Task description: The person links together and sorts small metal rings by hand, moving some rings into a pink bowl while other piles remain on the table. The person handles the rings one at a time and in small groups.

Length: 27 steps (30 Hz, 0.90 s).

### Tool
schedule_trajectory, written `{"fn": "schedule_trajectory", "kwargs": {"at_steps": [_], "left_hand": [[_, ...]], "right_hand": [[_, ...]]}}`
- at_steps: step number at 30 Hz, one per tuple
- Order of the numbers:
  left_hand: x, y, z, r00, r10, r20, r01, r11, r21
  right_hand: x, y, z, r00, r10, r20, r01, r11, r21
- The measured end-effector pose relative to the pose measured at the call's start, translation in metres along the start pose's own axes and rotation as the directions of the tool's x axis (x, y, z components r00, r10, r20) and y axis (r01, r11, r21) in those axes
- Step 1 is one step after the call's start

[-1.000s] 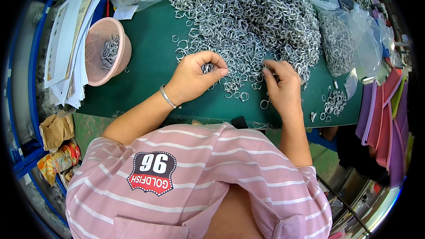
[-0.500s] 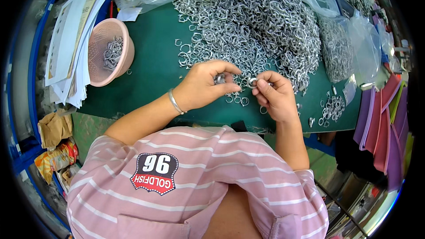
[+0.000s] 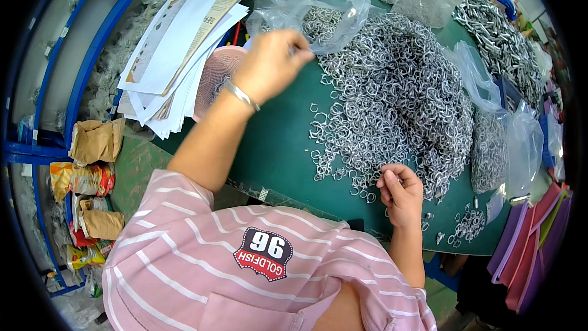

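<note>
My left hand (image 3: 274,64) is raised over the far left of the table, beside a pink basket (image 3: 222,64) and a clear plastic bag (image 3: 350,19). Its fingers are curled in and slightly blurred, so whatever they hold is hidden. My right hand (image 3: 402,194) is at the near edge of a big heap of small silver metal rings (image 3: 398,92). There the thumb and fingers are pressed together, and I cannot make out what is between them. Some rings lie inside the basket, which is partly covered by my arm and papers.
A stack of papers (image 3: 177,49) leans over the basket. On the right are a small group of rings (image 3: 468,225), a bag filled with rings (image 3: 489,159) and hanging purple and red strips (image 3: 528,239). Blue shelving (image 3: 76,79) stands left; another person is at the far right.
My left hand has moved from beside the right hand, away and left toward the basket. The ring that showed in my right fingers is no longer visible. The whole view has shifted.
</note>
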<state>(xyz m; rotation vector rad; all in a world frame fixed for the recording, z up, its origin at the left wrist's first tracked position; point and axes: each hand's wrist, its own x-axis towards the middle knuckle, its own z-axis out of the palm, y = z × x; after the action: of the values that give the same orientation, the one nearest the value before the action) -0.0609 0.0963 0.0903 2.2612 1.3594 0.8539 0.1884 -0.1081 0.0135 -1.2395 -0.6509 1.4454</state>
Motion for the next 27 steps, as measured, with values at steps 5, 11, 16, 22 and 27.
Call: {"fn": "schedule_trajectory", "kwargs": {"at_steps": [5,11,16,22,27], "left_hand": [[0.054,-0.051,-0.031,0.996,-0.085,0.005,0.073,0.881,0.467],[0.077,-0.107,-0.015,0.978,-0.119,0.173,-0.002,0.819,0.574],[0.068,-0.097,-0.028,0.993,0.067,0.1,-0.11,0.839,0.532],[0.008,0.014,-0.005,0.959,0.23,0.164,-0.247,0.965,0.087],[-0.045,-0.002,0.056,0.928,0.135,0.348,-0.162,0.985,0.049]], "right_hand": [[-0.003,0.0,0.003,1.0,-0.004,-0.018,0.004,1.0,-0.025],[-0.005,-0.003,0.002,0.999,0.0,-0.035,-0.003,0.997,-0.074],[-0.002,-0.006,-0.002,0.996,-0.079,-0.051,0.062,0.962,-0.266],[0.026,-0.008,0.012,0.923,-0.359,0.135,0.335,0.585,-0.738],[0.05,-0.015,0.042,0.849,-0.432,0.303,0.466,0.345,-0.815]]}}
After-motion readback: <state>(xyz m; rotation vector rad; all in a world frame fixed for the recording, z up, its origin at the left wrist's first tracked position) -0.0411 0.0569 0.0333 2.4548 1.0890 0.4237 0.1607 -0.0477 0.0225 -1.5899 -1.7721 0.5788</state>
